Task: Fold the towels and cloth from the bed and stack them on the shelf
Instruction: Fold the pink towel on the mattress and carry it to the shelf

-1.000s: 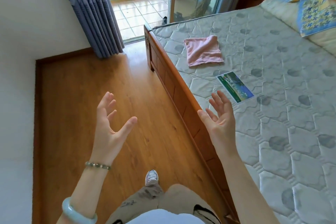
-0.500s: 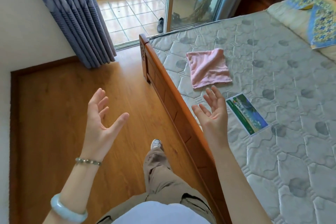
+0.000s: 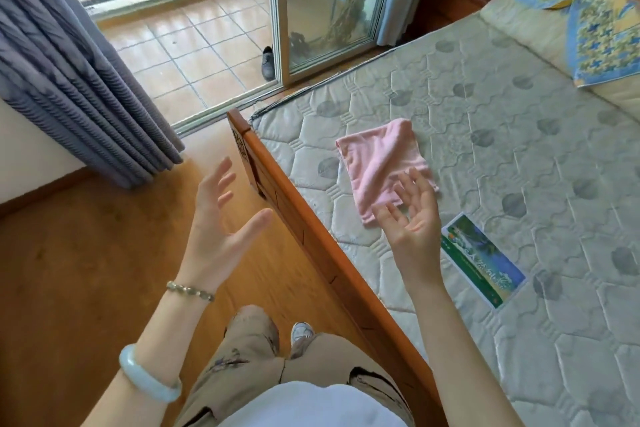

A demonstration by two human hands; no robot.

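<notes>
A pink cloth [image 3: 377, 163] lies rumpled and roughly square on the quilted mattress [image 3: 485, 149], near the foot corner of the bed. My right hand [image 3: 412, 222] hovers palm-up, fingers spread, over the cloth's near edge; I cannot tell whether the fingertips touch it. My left hand [image 3: 221, 229] is raised over the wooden floor, left of the bed frame, fingers apart and holding nothing. No shelf is in view.
An orange wooden bed frame [image 3: 325, 253] runs diagonally between my hands. A green printed label [image 3: 481, 260] is on the mattress. A patterned blue-yellow pillow [image 3: 595, 31] lies at the far right. Grey curtain [image 3: 69, 87] hangs left; a glass balcony door [image 3: 332, 3] stands behind.
I have stepped closer to the foot of the bed. My right hand has moved from the bed edge to over the pink cloth. Both hands stay open.
</notes>
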